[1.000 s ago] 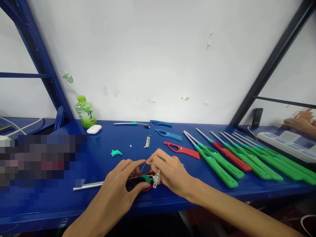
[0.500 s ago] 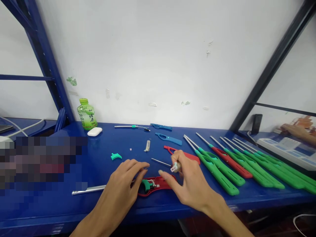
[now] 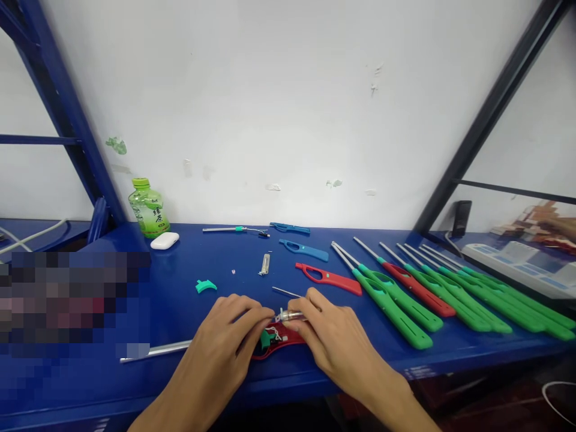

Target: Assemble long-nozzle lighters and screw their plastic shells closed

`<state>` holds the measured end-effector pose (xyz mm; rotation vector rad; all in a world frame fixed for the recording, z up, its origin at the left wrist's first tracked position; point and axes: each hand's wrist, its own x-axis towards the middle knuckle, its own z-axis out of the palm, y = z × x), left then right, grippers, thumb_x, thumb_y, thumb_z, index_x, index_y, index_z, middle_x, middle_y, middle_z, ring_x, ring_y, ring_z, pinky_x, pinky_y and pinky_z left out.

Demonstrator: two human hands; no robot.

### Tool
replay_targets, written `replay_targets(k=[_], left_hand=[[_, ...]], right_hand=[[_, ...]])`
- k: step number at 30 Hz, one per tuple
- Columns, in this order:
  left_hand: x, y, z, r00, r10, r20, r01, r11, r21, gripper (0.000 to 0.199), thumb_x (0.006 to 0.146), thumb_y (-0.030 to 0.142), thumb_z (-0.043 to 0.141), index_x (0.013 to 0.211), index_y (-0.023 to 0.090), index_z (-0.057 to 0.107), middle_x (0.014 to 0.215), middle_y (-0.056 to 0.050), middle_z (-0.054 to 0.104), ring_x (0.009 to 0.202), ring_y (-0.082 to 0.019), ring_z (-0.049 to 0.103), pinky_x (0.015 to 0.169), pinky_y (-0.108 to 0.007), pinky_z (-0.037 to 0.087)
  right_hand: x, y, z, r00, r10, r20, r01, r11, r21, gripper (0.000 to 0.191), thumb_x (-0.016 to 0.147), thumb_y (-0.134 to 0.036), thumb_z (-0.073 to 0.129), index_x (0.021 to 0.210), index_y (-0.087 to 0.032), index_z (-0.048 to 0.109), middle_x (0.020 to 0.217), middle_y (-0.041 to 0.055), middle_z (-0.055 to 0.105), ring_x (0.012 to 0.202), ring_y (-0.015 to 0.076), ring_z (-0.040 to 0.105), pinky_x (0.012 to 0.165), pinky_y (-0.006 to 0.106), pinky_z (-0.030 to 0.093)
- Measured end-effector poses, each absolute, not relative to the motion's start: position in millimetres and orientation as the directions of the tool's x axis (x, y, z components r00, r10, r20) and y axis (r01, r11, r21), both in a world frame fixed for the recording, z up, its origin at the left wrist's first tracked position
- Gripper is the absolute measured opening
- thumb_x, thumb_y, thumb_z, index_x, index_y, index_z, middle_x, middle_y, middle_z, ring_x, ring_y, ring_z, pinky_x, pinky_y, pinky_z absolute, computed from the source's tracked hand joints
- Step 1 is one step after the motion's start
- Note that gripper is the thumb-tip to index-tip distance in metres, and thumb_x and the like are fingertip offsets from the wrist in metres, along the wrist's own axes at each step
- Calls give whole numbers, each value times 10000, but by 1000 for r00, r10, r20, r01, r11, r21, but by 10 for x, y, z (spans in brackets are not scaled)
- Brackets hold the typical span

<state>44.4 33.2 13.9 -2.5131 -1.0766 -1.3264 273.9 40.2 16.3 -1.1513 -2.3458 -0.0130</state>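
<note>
Between the thumb and fingers of my right hand [image 3: 317,327] is a small clear cylinder [image 3: 290,315] with a white tip pointing left. My left hand [image 3: 238,336] is pinched right beside that tip; what its fingertips hold is too small to name. Under both hands lies an open red lighter half [image 3: 290,337] with a green trigger [image 3: 266,339] and white wires inside. Its metal tube [image 3: 166,348] extends left. Behind the hands are a thin metal rod [image 3: 285,291], a red handle half [image 3: 333,279], a clear part [image 3: 265,264] and a loose green trigger [image 3: 206,286].
Several green lighters [image 3: 396,312] and a red one [image 3: 418,288] lie at the right. Blue handle halves [image 3: 306,249] and a metal tube [image 3: 225,230] rest near the wall. A green bottle [image 3: 150,210] and a white case [image 3: 164,241] are back left.
My right hand has moved left and turned the cylinder sideways, bringing its tip to my left fingertips. The red handle half behind is now more visible. The view has shifted slightly.
</note>
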Motion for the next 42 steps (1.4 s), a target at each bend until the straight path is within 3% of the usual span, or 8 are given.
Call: replay_targets(k=[17, 30, 42], left_hand=[[455, 321, 155, 415, 499, 761, 621, -767, 165, 180, 1083, 113, 515, 1058, 224, 654, 930, 26, 692, 818, -146, 589, 804, -289, 441], [445, 341, 126, 449, 462, 765, 643, -761, 83, 175, 1072, 86, 525, 1046, 206, 649, 912, 5, 691, 826, -181, 542, 793, -334, 397], [452, 342, 124, 465, 473, 748, 636, -767, 89, 198, 1070, 79, 520, 1022, 204, 666, 902, 2, 704, 809, -186, 541, 755, -337, 401]], right_hand=[[2720, 375, 168, -522, 745, 415, 718, 647, -258, 276, 1170, -424, 355, 1167, -299, 602, 1043, -2, 677, 812, 208, 692, 627, 319, 347], [2719, 377, 147, -539, 675, 503, 685, 699, -205, 259, 1164, -391, 400, 1200, -283, 633, 946, -5, 670, 735, 186, 657, 615, 311, 335], [2736, 381, 177, -583, 700, 412, 670, 701, -243, 266, 1168, -422, 372, 1180, -286, 600, 1002, -14, 670, 830, 189, 686, 637, 311, 341]])
